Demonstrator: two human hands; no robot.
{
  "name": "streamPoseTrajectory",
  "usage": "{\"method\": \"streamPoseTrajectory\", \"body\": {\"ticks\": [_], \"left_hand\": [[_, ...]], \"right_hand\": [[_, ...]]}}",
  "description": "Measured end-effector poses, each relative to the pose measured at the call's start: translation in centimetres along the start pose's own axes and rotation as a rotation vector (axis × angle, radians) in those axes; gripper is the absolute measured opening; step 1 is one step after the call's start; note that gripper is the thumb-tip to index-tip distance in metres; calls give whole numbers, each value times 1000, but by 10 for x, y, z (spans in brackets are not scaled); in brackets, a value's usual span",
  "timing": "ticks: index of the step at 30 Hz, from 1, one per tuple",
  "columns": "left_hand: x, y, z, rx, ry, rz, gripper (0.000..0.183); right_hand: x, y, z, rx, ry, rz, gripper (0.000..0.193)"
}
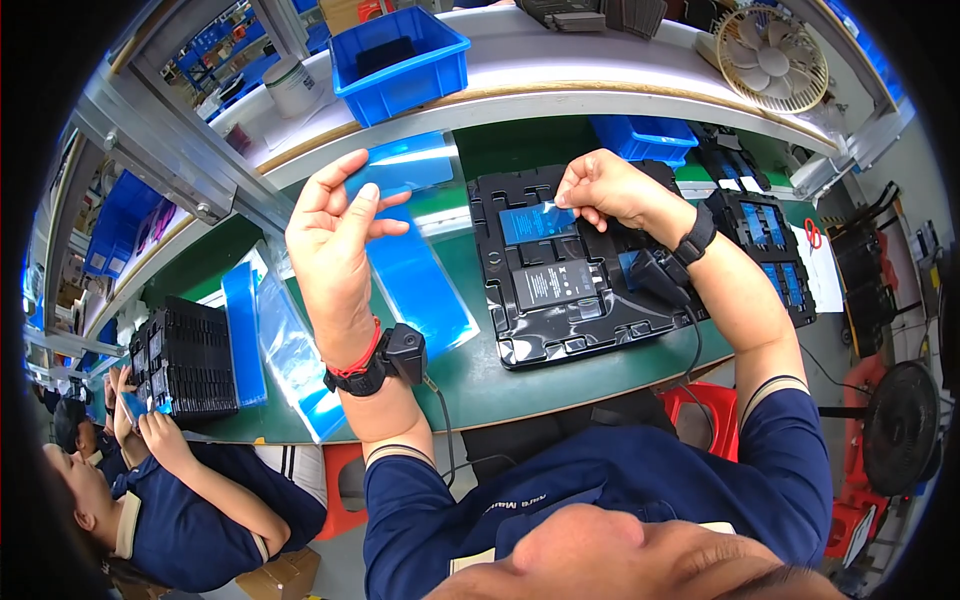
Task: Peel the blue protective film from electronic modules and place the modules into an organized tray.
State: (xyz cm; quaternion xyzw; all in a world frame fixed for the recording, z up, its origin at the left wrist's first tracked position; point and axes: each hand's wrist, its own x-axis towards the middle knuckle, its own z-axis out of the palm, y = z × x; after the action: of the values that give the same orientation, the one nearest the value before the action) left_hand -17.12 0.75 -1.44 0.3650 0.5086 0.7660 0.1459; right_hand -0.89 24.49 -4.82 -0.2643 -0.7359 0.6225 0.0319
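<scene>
My right hand (617,192) is over a black moulded tray (545,347), thumb and fingertips pinched on the corner of a blue film (530,224). That film lies over a flat battery-like pack in the tray's upper pocket. Below it sits a dark flat battery pack (545,286) with pale printing. Another blue-faced piece is partly hidden under my right wrist. To the left of the tray my left hand (335,240) is raised, its fingers apart and nothing visible in them. Beneath and beside it lie blue film sheets (425,290) on the green table.
A stack of black trays (188,355) stands at left, beside a co-worker's hands (163,440). Blue bins (400,70) sit on and under the shelf. More filled black trays (765,235) and red scissors (812,234) lie at right. Cables hang from both wrist devices.
</scene>
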Motion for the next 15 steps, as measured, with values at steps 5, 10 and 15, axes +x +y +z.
{"method": "streamPoseTrajectory", "body": {"ticks": [5, 10, 15], "left_hand": [[1, -1, 2, 13, -8, -5, 33], [-1, 0, 8, 6, -66, -4, 36], [-9, -3, 20, -70, -205, 0, 45]], "right_hand": [[-3, -5, 10, -204, 86, -28, 11], [-13, -7, 11, -837, 349, -516, 28], [-45, -42, 31, -454, 330, -611, 44]]}}
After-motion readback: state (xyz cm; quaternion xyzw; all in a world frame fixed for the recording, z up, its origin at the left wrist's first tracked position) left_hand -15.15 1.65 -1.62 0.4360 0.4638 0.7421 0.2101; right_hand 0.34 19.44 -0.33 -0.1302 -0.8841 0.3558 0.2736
